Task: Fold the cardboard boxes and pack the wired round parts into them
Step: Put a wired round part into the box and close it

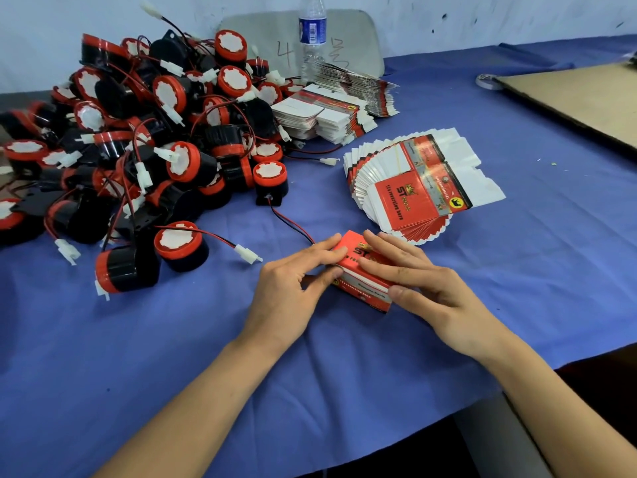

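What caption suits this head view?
Left hand and right hand hold a red cardboard box beside piled red-capped wired round parts.

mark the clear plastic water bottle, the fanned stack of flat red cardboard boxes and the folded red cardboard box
clear plastic water bottle [312,29], head view, blue label
fanned stack of flat red cardboard boxes [408,201], head view, top red panel
folded red cardboard box [365,290], head view, side face
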`<state>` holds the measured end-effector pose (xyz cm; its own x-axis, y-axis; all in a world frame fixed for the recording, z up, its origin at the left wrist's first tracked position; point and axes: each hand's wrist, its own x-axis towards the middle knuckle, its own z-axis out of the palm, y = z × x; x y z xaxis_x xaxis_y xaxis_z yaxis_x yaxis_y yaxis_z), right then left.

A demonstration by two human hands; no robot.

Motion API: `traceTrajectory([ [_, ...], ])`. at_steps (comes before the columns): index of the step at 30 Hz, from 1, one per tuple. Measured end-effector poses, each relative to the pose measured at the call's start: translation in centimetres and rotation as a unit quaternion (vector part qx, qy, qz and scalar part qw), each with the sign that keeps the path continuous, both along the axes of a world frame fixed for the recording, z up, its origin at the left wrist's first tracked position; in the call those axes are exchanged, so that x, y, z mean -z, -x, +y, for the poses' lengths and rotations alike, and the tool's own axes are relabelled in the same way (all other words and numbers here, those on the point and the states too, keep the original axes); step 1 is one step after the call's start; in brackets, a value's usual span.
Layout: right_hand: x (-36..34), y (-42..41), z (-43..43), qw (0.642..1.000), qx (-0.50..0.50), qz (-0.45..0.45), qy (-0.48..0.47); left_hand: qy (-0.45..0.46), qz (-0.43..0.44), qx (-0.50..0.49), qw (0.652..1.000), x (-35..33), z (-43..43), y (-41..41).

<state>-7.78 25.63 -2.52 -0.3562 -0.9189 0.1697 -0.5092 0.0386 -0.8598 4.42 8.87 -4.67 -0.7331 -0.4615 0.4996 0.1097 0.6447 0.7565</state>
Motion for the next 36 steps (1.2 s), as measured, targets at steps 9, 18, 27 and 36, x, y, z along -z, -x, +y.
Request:
traceTrajectory([
  [9,0.1,0.6,0.4,0.999,-0.017,0.040,-0.018,0.231,0.025,0.004,0.973,-0.4,-0.5,-0.1],
  [18,-0.1,0.5,0.0,0.954,0.026,0.300,0.005,0.366,0.028,0.089,0.926,-0.4,-2.8,0.0],
  [27,2.0,-0.2,0.3,0.961,0.067,0.257,0.072,0.301,0.008,0.084,0.950,-0.4,-1.7,0.1],
  [36,1.6,-0.7,0.3,0.967,0.106,0.230,0.038,0.308,0.005,0.108,0.945,-0.1,-1.9,0.5],
])
